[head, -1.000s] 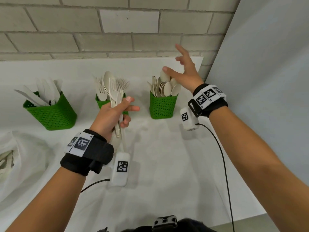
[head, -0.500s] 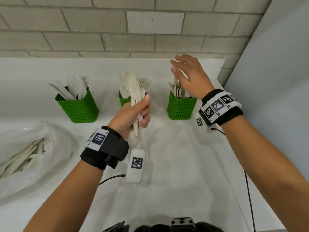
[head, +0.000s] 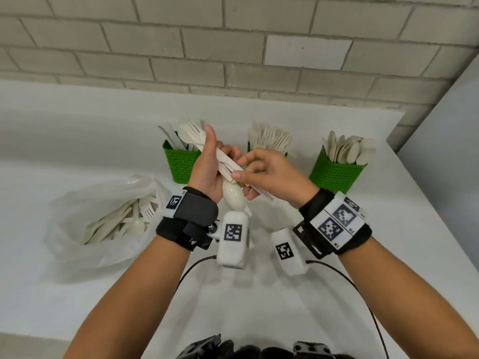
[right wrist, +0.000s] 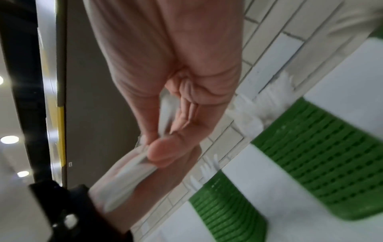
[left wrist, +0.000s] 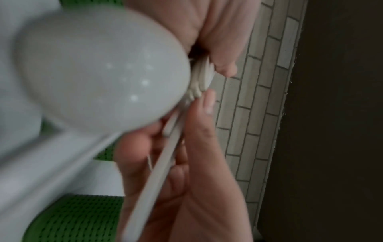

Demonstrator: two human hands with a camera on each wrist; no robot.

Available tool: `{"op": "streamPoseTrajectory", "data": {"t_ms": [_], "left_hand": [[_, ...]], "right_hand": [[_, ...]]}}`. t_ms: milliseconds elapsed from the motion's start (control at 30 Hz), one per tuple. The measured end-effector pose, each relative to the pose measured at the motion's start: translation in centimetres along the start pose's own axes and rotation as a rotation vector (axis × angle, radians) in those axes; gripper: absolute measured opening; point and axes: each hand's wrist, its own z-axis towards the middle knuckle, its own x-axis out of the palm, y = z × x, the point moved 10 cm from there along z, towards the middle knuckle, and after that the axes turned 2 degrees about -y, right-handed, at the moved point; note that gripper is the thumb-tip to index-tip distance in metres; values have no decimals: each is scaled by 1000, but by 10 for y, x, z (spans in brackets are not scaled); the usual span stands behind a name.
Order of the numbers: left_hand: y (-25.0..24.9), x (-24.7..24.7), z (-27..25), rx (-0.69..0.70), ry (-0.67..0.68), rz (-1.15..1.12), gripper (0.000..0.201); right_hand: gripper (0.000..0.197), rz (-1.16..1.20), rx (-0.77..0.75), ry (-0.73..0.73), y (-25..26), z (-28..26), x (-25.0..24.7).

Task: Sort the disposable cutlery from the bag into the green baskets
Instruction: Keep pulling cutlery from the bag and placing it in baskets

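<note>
Sorting is well underway: green baskets (head: 334, 174) hold cutlery, left hand (head: 207, 172) grips a bundle (head: 228, 164), right hand (head: 269, 174) pinches one piece, bag (head: 103, 229) still part-full.

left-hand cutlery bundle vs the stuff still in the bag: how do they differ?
The bundle is gripped in the left hand above the table, pinched by the right hand; the bag cutlery lies loose in the plastic bag. The bundle runs packed and roughly parallel; the bag cutlery is jumbled. Both are pale, mixed and unsorted.

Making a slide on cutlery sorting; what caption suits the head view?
Left hand grips a cutlery bundle while right hand pinches one piece, three green baskets behind.
</note>
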Motion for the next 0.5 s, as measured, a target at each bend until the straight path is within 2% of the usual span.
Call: {"op": "streamPoseTrajectory", "data": {"t_ms": [67,167,267,367,500], "left_hand": [[-11,-15,-1,8,-41,83,53],[-23,-30,-6,-26,-46,184,59],[-52,-47,-7,94,-80,180,44],[-75,-59,-11,143,-71,163,41],[-92,-66,-16,116,7,27,40]], "right_hand": [[7,33,-9,-38,6,6,16],[11,-46,-42,-132,19,16,38],[15,-27,-56,-194,29,25,57],[23,66,-30,-179,35,29,76],[13,194,-3,-114,43,31,94]]}}
